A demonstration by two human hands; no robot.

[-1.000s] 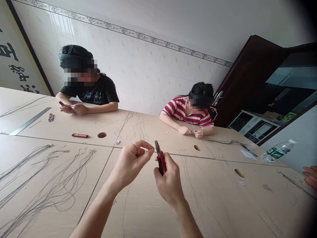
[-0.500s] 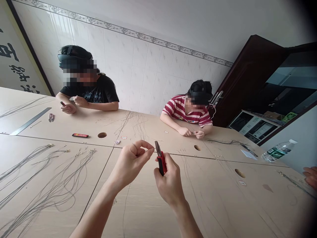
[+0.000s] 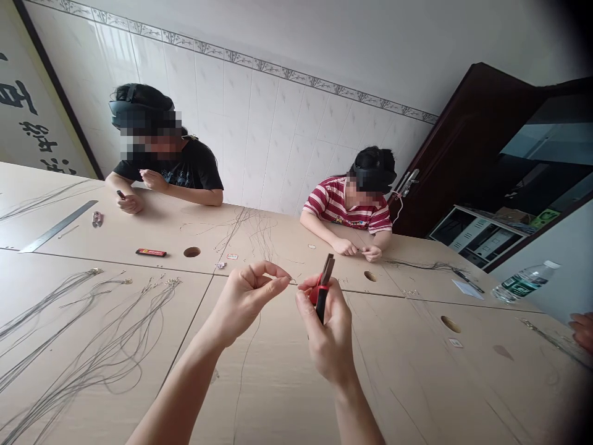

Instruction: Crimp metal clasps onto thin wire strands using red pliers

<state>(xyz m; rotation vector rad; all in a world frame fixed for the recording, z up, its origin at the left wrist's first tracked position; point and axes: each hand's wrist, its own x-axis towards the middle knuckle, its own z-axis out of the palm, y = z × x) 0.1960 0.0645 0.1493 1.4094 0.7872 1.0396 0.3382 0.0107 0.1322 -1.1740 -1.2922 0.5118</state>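
Observation:
My left hand (image 3: 245, 303) is closed in a pinch, with a short bit of thin dark cord sticking out at its fingertips. Below that hand a long strand of the cord (image 3: 243, 371) runs down over the table towards me. Pliers (image 3: 326, 272) with red and black handles rest in my right hand (image 3: 331, 337), their metal jaws pointing up and away. My right thumb and index finger come close to the cord's end; whether they touch it I cannot tell.
Bundles of dark cords (image 3: 134, 334) lie on the table at left. A red and black packet (image 3: 151, 253), a steel ruler (image 3: 60, 225) and a water bottle (image 3: 525, 281) lie farther off. Two people sit opposite; another person's hand (image 3: 581, 327) shows at the right edge. The tabletop has round holes.
The pliers have turned in my right hand; their jaws have swung right, away from the cord. My right fingertips now point to the cord's end. My left hand has barely moved.

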